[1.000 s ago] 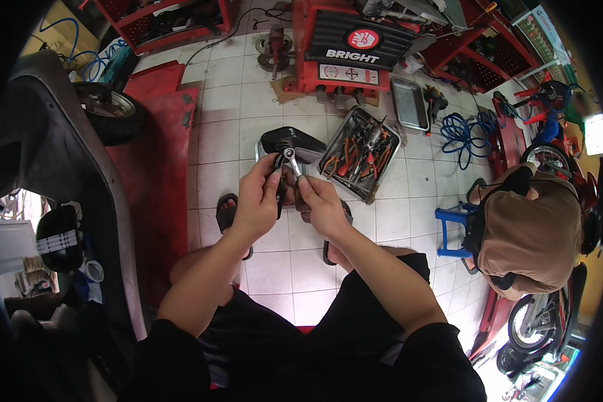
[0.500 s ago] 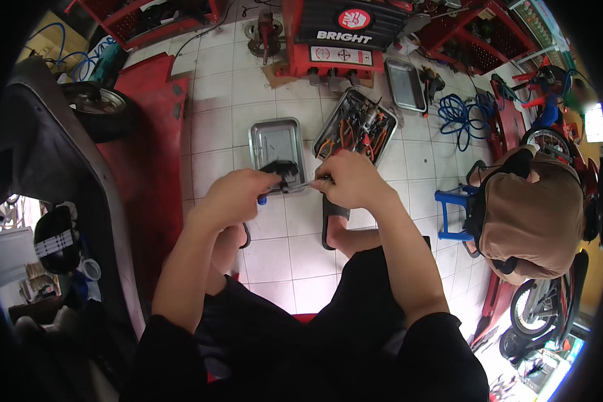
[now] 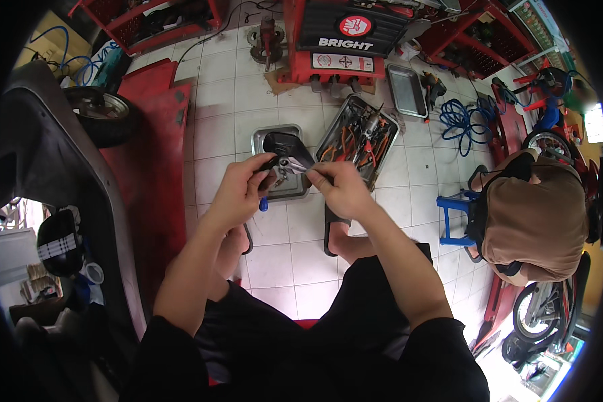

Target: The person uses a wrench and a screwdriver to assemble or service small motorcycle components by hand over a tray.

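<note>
My left hand [image 3: 242, 187] is closed on the stem of a black motorcycle mirror [image 3: 281, 142], below the mirror's head. My right hand [image 3: 335, 184] grips a silver spanner [image 3: 299, 170], whose ringed end sits at a fitting on the stem. Behind the mirror lies a shallow metal tray [image 3: 256, 139], with a blue handle [image 3: 264, 204] at its near edge. A second tray [image 3: 390, 172], heaped with pliers and other tools, is just beyond my right hand.
A red lift platform [image 3: 144, 161] and a dark scooter body [image 3: 80, 167] flank my left. At right, another person [image 3: 529, 228] sits hunched on a blue stool [image 3: 454, 220] by motorbikes. Ahead are a red machine [image 3: 335, 70], an empty tray [image 3: 407, 90] and coiled blue hose [image 3: 462, 125].
The spanner has turned from nearly upright to slanting toward horizontal. Both hands dipped half a second ago with the mirror tilted; now they hold it with its head raised again.
</note>
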`<act>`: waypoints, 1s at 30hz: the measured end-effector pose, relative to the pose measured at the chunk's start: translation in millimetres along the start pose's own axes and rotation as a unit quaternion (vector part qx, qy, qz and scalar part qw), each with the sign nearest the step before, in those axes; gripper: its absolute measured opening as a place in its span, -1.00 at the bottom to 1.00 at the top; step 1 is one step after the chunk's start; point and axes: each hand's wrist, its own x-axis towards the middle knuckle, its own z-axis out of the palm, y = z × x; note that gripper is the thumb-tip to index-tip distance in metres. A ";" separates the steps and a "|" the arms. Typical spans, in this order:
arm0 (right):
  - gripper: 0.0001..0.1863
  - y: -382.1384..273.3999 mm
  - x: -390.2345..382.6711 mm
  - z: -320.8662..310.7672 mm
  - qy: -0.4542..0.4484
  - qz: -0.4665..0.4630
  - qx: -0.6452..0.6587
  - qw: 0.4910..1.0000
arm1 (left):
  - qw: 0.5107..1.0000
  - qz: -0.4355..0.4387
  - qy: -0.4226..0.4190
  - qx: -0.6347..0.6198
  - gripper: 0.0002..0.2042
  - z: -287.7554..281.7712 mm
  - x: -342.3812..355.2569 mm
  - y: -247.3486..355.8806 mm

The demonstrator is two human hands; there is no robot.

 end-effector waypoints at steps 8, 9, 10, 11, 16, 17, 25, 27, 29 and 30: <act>-0.71 -18.2 6.0 -38.5 -0.030 0.075 -0.071 0.994 | 0.984 -0.002 -0.133 0.119 -0.65 -13.4 -4.4 -6.9; -0.71 -18.1 5.2 -36.3 -0.030 0.090 -0.071 0.993 | 0.983 -0.027 -0.136 0.120 -0.63 -11.9 -4.1 -4.9; -0.70 -19.0 5.6 -35.5 -0.031 0.101 -0.070 0.992 | 0.986 -0.021 -0.124 0.114 -0.64 -11.5 -4.3 -4.5; -0.69 -17.1 6.3 -36.4 -0.035 0.091 -0.078 0.992 | 0.988 -0.016 -0.112 0.107 -0.64 -10.4 -5.0 -5.6; -0.64 0.0 14.7 -44.5 -0.015 0.116 0.002 0.993 | 0.978 0.028 -0.149 0.146 -0.61 -3.4 -9.5 -16.0; -0.51 -2.5 15.9 -48.3 -0.029 0.173 0.073 0.982 | 0.977 0.024 -0.154 0.142 -0.62 0.0 -7.9 -11.7; -0.55 -20.1 24.1 -5.7 0.152 0.030 0.149 0.977 | 0.982 0.010 -0.163 0.098 -0.67 17.6 -8.4 -5.7; -0.58 -40.6 14.7 5.0 0.139 -0.041 0.105 0.984 | 0.986 -0.015 -0.157 0.053 -0.75 24.1 -12.0 0.1; -0.65 -49.0 5.0 10.1 0.118 -0.106 0.060 0.985 | 0.985 -0.020 -0.171 0.030 -0.81 27.4 -11.7 -0.8; -0.65 -48.9 2.8 11.3 0.114 -0.163 0.016 0.980 | 0.984 -0.022 -0.178 0.019 -0.84 28.9 -11.7 -2.3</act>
